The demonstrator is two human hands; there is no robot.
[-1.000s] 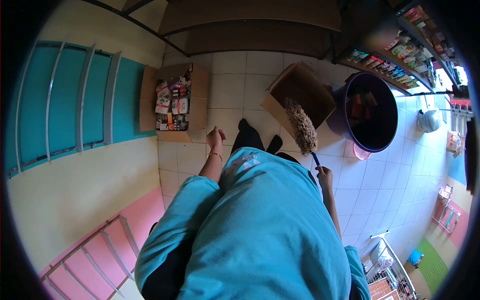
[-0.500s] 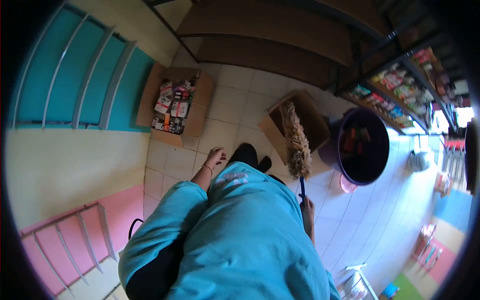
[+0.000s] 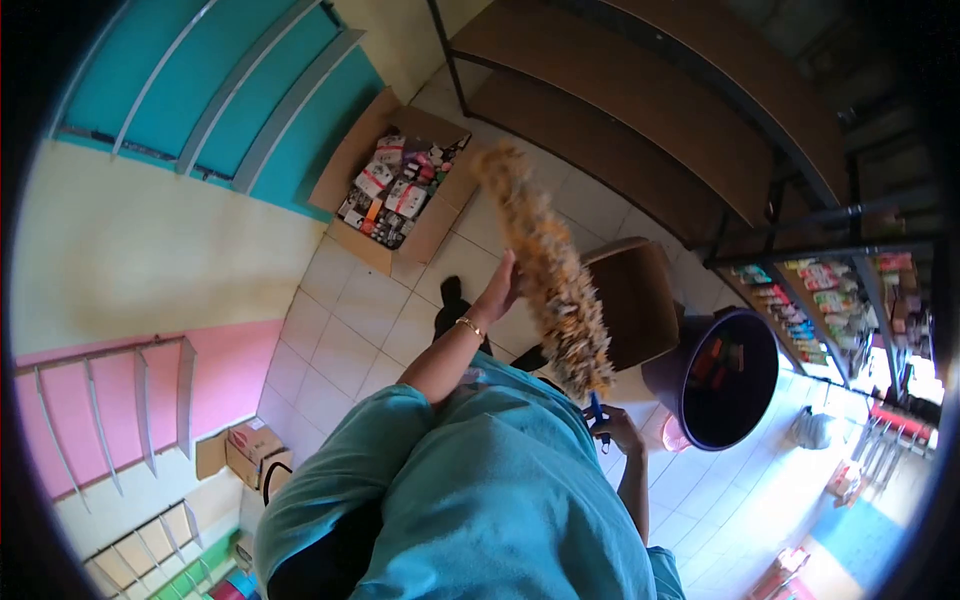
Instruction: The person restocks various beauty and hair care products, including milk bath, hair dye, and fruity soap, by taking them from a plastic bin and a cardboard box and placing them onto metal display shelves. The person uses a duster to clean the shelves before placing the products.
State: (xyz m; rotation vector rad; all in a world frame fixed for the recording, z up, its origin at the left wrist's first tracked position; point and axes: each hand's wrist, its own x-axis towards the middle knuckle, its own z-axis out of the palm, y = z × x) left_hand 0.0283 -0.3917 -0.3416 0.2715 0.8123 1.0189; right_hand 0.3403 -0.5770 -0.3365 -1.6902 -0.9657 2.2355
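A fluffy brown duster (image 3: pixel 555 285) with a blue handle (image 3: pixel 597 412) slants up and left in front of the body. Fingers of my right hand (image 3: pixel 622 428) are wrapped round that handle. My left hand (image 3: pixel 500 290) is raised beside the duster's fluffy part, a bracelet at its wrist; its fingertips pass behind the fibres, so whether they grip them is hidden. An opened cardboard box (image 3: pixel 635 305) stands on the floor behind the duster. To its right is a dark purple tub (image 3: pixel 690 430) with reddish items inside.
An open carton (image 3: pixel 440 235) of packaged goods stands by the wall at the upper left. Brown shelves (image 3: pixel 610 110) cross the top, and stocked racks (image 3: pixel 820 290) are at the right. A smaller box (image 3: pixel 250 440) lies at the lower left, near wall brackets (image 3: pixel 145 410).
My left hand has risen to the duster's side. The duster has tilted further left and my right hand has shifted slightly down. The whole view has turned.
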